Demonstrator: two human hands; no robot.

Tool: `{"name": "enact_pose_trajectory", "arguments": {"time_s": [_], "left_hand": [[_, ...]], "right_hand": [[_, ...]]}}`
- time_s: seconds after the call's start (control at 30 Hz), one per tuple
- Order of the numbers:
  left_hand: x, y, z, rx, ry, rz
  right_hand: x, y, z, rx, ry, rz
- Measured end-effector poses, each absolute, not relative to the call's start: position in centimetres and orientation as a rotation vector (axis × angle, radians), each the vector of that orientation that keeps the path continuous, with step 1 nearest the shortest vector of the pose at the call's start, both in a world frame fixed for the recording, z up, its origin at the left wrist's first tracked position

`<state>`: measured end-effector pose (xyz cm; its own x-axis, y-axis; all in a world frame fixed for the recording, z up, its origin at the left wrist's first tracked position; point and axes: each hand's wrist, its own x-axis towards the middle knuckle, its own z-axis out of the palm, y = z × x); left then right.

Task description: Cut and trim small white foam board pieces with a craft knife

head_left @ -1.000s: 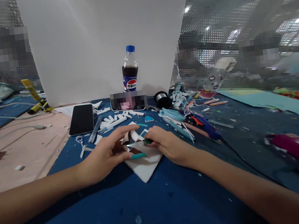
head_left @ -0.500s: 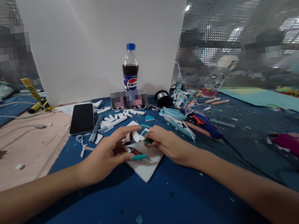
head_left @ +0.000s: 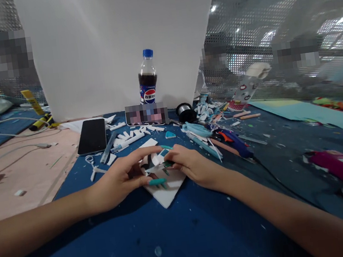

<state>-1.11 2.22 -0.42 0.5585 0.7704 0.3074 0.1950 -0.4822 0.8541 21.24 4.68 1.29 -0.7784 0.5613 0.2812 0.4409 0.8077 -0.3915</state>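
A white foam sheet (head_left: 166, 190) lies as a diamond on the blue table cover (head_left: 179, 237), with a dark printed cut-out (head_left: 148, 162) on top of it. My left hand (head_left: 120, 181) presses the cut-out and sheet down, fingers curved and thumb along the near edge. My right hand (head_left: 192, 166) is closed around a small craft knife (head_left: 160, 166), whose blade points left across the cut-out toward my left fingers.
Behind the sheet lie white foam scraps (head_left: 134, 135), a black phone (head_left: 92, 136), a cola bottle (head_left: 147, 77), a wire spool (head_left: 186, 112) and a white board (head_left: 116, 43). A blue glue gun (head_left: 235, 143) with cord sits right, and a magenta tool (head_left: 341, 167) farther right.
The knife tip has shifted slightly along the cut-out, and both hands sit a little nearer the sheet's middle. The view has tilted a touch; nothing else moved.
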Motion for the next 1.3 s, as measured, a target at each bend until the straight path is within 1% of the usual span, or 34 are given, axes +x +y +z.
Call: {"name": "enact_pose_trajectory", "arguments": {"time_s": [0.6, 0.83, 1.0, 1.17, 1.3], "left_hand": [[-1.01, 2.1, -0.1, 2.068, 0.736, 0.879], [-1.03, 2.08, -0.01, 2.144, 0.69, 0.887], [-1.18, 1.72, 0.01, 2.16, 0.792, 0.86], [-1.04, 1.31, 0.18, 2.067, 0.88, 0.907], [-0.81, 1.57, 0.13, 2.048, 1.017, 0.966]], "right_hand": [[21.25, 4.48, 1.08, -0.715, -2.676, 0.324], [21.16, 4.42, 0.92, -0.729, -2.682, 0.334], [21.2, 4.76, 0.58, -0.643, -2.577, 0.388], [21.32, 4.92, 0.68, -0.622, -2.568, 0.282], [21.2, 4.97, 0.74, -0.626, -2.552, 0.293]]}}
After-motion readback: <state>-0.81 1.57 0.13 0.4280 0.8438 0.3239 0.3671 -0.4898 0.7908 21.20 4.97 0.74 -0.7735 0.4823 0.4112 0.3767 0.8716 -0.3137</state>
